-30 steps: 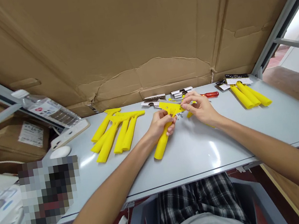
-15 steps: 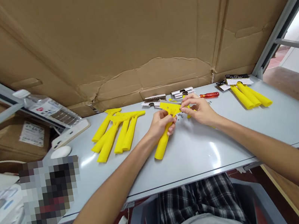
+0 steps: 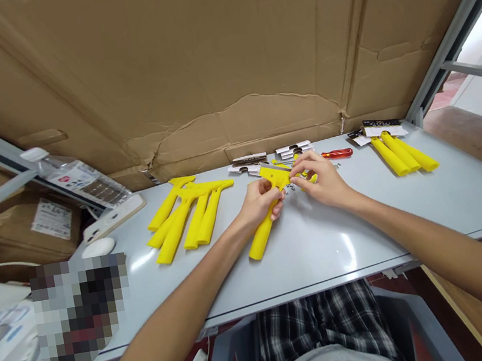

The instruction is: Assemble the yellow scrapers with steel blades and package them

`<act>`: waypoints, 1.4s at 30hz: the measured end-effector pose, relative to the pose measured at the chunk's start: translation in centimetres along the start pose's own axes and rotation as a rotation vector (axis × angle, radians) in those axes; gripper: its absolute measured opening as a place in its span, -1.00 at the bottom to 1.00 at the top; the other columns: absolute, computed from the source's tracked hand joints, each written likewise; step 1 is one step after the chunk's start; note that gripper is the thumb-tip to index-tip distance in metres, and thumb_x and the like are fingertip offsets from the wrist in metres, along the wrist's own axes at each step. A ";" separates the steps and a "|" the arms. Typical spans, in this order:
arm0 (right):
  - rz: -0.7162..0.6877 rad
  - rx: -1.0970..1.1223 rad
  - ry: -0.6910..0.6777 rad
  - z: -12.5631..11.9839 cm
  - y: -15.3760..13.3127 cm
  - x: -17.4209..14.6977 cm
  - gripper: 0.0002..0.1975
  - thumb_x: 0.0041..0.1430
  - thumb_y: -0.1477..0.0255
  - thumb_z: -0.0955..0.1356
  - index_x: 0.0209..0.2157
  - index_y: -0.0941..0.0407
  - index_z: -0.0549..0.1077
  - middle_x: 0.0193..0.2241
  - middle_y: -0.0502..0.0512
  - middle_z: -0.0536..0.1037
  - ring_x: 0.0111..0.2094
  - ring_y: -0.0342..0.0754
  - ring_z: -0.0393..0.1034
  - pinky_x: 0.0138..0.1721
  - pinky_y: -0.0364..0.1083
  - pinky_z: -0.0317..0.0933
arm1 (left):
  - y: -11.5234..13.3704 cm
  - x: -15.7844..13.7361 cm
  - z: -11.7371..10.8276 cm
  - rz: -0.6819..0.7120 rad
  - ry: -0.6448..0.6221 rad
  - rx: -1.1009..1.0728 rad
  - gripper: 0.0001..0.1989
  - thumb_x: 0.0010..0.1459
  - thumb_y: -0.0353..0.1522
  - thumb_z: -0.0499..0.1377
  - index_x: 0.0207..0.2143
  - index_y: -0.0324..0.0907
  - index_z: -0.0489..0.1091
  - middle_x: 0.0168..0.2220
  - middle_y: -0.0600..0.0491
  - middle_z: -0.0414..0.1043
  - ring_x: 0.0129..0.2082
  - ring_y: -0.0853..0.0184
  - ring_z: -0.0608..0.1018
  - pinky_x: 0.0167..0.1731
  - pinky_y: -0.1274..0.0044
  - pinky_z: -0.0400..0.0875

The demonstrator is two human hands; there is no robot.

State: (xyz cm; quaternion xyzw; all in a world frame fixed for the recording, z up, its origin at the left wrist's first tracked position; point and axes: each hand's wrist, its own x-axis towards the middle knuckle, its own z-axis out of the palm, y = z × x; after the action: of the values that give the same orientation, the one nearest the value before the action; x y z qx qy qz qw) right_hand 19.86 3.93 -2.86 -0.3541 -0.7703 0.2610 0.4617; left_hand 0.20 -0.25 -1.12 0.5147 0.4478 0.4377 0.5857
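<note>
A yellow scraper [image 3: 261, 237] is tilted over the table, its wide head pointing away from me. My left hand [image 3: 263, 202] is closed around the neck of its handle, thumb near the head. Along the head's far edge runs a thin metal blade [image 3: 276, 167]. My right hand [image 3: 317, 178] pinches at the right end of the head and blade; its fingertips partly cover that corner. Several small screws [image 3: 290, 188] lie on the table just beneath the head, between my hands. More yellow pieces behind my right hand are mostly hidden.
Several yellow scraper handles [image 3: 202, 211] lie to the left. Carded yellow scrapers [image 3: 394, 153] rest at the right. A red screwdriver [image 3: 337, 153] and cards [image 3: 249, 159] lie at the back, before a cardboard wall [image 3: 212, 57]. A plastic bottle [image 3: 79, 172] leans at the left.
The blade shows less above the scraper's head and lies closer along its edge. My right hand has shifted slightly; my left hand keeps its grip.
</note>
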 end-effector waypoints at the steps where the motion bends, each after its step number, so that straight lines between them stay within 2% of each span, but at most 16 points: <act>1: 0.001 0.000 0.009 0.0 -0.1 0.0 -0.86 0.23 0.32 0.44 -0.24 0.07 0.63 -0.08 0.16 0.46 -0.02 -0.02 0.39 -0.20 -0.05 0.34 | 0.0 0.0 0.0 -0.001 -0.001 -0.005 -0.89 -0.15 -0.36 0.25 -0.55 -0.20 0.37 -0.74 0.14 0.25 -0.80 0.49 0.24 -0.80 0.61 0.11; 5: 0.035 0.024 0.026 0.1 -0.2 0.1 -0.82 0.17 0.28 0.48 -0.25 0.09 0.62 -0.11 0.14 0.47 -0.09 -0.05 0.39 -0.24 -0.08 0.33 | -0.2 0.0 -0.1 -0.006 -0.015 -0.020 -0.88 -0.14 -0.36 0.26 -0.53 -0.21 0.37 -0.73 0.14 0.23 -0.79 0.49 0.24 -0.80 0.61 0.09; 9: 0.076 0.005 0.053 -0.6 1.0 0.9 -0.72 0.29 0.18 0.39 -0.24 0.11 0.59 -0.11 0.16 0.49 -0.14 -0.07 0.40 -0.26 -0.08 0.33 | -0.3 0.2 -0.5 0.005 -0.029 -0.061 -0.87 -0.12 -0.37 0.27 -0.51 -0.22 0.37 -0.70 0.15 0.26 -0.78 0.51 0.24 -0.79 0.62 0.09; 13: -0.011 -0.377 0.072 -3.4 4.6 2.2 -0.73 0.33 0.24 0.33 -0.20 0.11 0.59 -0.13 0.20 0.49 -0.05 0.04 0.34 0.02 0.07 0.29 | -0.2 0.8 -1.2 0.031 0.070 -0.130 -0.82 -0.17 -0.40 0.29 -0.51 -0.21 0.32 -0.56 0.09 0.39 -0.75 0.54 0.27 -0.80 0.63 0.10; 17: 0.132 -0.701 0.046 -6.7 8.1 3.1 -0.71 0.29 0.28 0.33 -0.11 0.13 0.60 -0.04 0.29 0.49 0.04 0.19 0.28 0.12 0.19 0.19 | 0.0 1.3 -2.0 0.047 0.138 -0.168 -0.80 -0.19 -0.41 0.28 -0.50 -0.21 0.29 -0.46 0.07 0.43 -0.72 0.57 0.28 -0.79 0.64 0.10; 21: 0.260 -0.829 -0.088 -8.5 9.4 3.2 -0.57 0.27 0.16 0.35 0.03 0.11 0.59 0.07 0.35 0.49 0.13 0.33 0.25 0.11 0.25 0.16 | 0.0 1.4 -2.5 0.063 0.127 -0.194 -0.80 -0.19 -0.41 0.28 -0.49 -0.22 0.30 -0.45 0.08 0.41 -0.70 0.58 0.28 -0.79 0.64 0.08; 25: 0.268 -0.796 -0.214 -8.8 9.5 3.1 -0.61 0.26 0.16 0.37 -0.01 0.07 0.62 0.02 0.31 0.55 0.10 0.27 0.32 0.08 0.16 0.17 | 0.0 1.5 -2.6 0.049 0.112 -0.214 -0.78 -0.18 -0.40 0.28 -0.47 -0.21 0.29 -0.44 0.08 0.41 -0.70 0.58 0.27 -0.78 0.65 0.08; 28: 0.243 -0.760 -0.239 -9.0 9.4 3.3 -0.69 0.25 0.26 0.38 -0.08 0.08 0.65 -0.06 0.25 0.60 0.02 0.17 0.40 0.01 0.06 0.21 | 0.1 1.6 -2.8 0.042 0.123 -0.224 -0.78 -0.19 -0.40 0.28 -0.47 -0.21 0.29 -0.47 0.09 0.40 -0.70 0.57 0.28 -0.77 0.64 0.09; 31: 0.222 -0.682 -0.257 -9.7 9.2 3.6 -0.70 0.27 0.25 0.37 -0.11 0.09 0.67 -0.11 0.21 0.64 -0.13 0.04 0.47 -0.09 -0.03 0.26 | 0.2 1.7 -3.2 0.051 0.149 -0.232 -0.78 -0.20 -0.41 0.29 -0.45 -0.22 0.31 -0.46 0.09 0.41 -0.70 0.57 0.28 -0.77 0.64 0.09; 34: 0.259 -0.463 -0.161 -10.6 8.4 3.8 -0.61 0.24 0.13 0.40 -0.09 0.11 0.68 -0.17 0.20 0.66 -0.26 -0.03 0.49 -0.20 -0.06 0.30 | 0.5 1.9 -3.7 0.067 0.182 -0.247 -0.78 -0.19 -0.41 0.29 -0.44 -0.24 0.33 -0.45 0.10 0.40 -0.69 0.59 0.27 -0.76 0.65 0.09; 38: 0.344 -0.132 -0.005 -11.2 6.8 3.6 -0.48 0.10 0.02 0.49 -0.08 0.15 0.65 -0.24 0.22 0.65 -0.37 -0.08 0.48 -0.33 -0.08 0.32 | 1.0 2.0 -4.0 0.066 0.228 -0.267 -0.78 -0.21 -0.41 0.27 -0.46 -0.23 0.29 -0.47 0.11 0.37 -0.69 0.60 0.25 -0.75 0.65 0.07; 42: 0.339 -0.042 0.023 -11.3 6.0 3.4 -0.48 0.00 0.06 0.55 -0.14 0.16 0.64 -0.22 0.22 0.65 -0.45 -0.16 0.40 -0.43 -0.11 0.30 | 0.9 2.2 -4.1 0.068 0.272 -0.263 -0.79 -0.23 -0.42 0.26 -0.48 -0.22 0.28 -0.46 0.10 0.37 -0.68 0.59 0.26 -0.75 0.64 0.06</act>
State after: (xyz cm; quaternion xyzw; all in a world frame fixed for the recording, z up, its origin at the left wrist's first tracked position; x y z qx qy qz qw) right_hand 30.72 11.13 -0.46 -0.4915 -0.6994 0.3148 0.4125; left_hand -3.41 2.82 -0.63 0.3845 0.4442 0.5775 0.5669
